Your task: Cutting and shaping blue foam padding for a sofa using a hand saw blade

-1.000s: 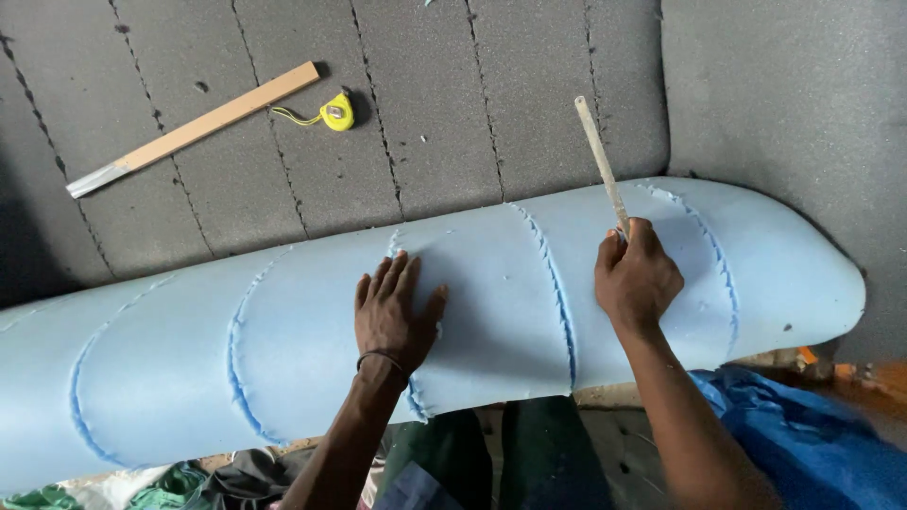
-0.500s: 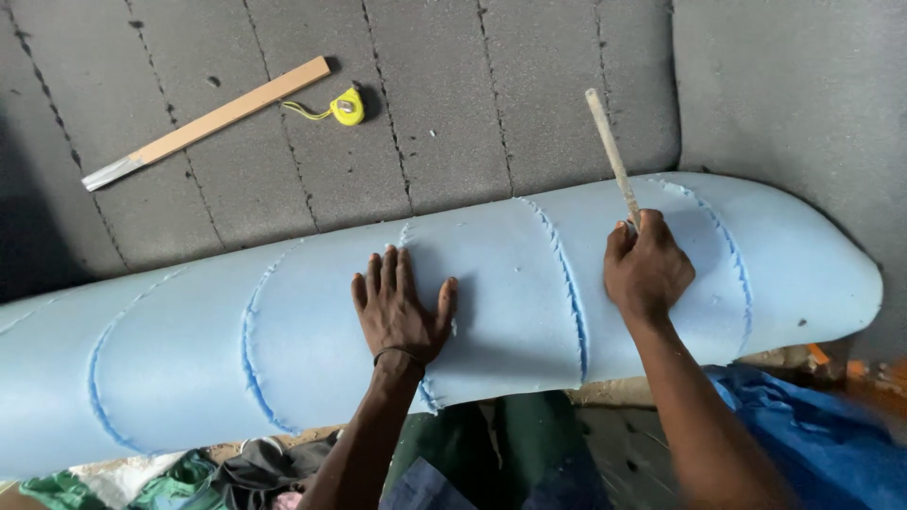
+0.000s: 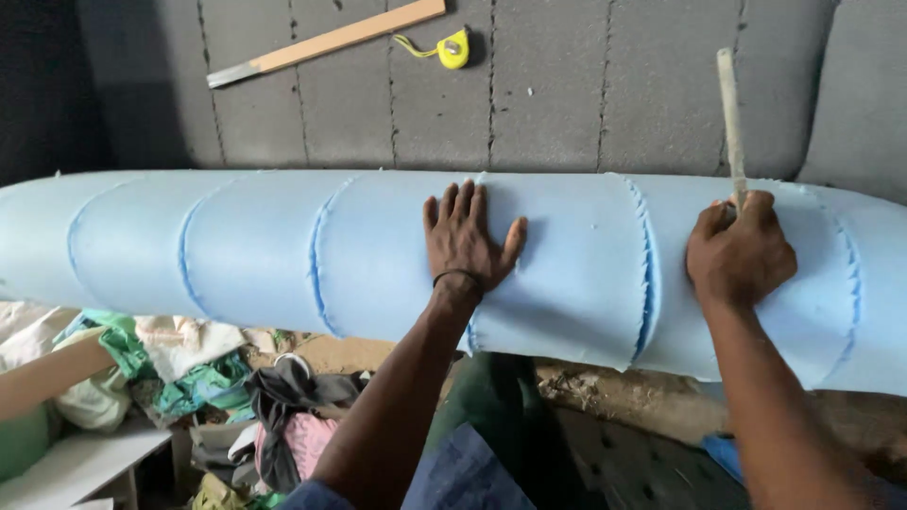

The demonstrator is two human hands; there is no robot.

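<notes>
Across the near edge of the grey foam surface [image 3: 567, 104] lies a long light-blue foam roll [image 3: 236, 246], scored by curved cuts. The left hand [image 3: 463, 241] rests flat on its middle, fingers spread open. To the right, the right hand [image 3: 742, 255] is closed around a thin pale blade [image 3: 728, 113] standing upright against the roll. Far left lie a wooden strip [image 3: 331, 40] and a yellow tape measure [image 3: 454, 47].

The foam roll [image 3: 283, 246] is pale blue, crossed by darker blue ragged cut lines. Behind it the foam slab [image 3: 548, 85] is dark grey with black dotted seams. A tan wooden strip [image 3: 331, 40] has a silvery end; the tape measure [image 3: 454, 49] is bright yellow. The cloth heap [image 3: 189, 378] mixes green, white, pink and black.
</notes>
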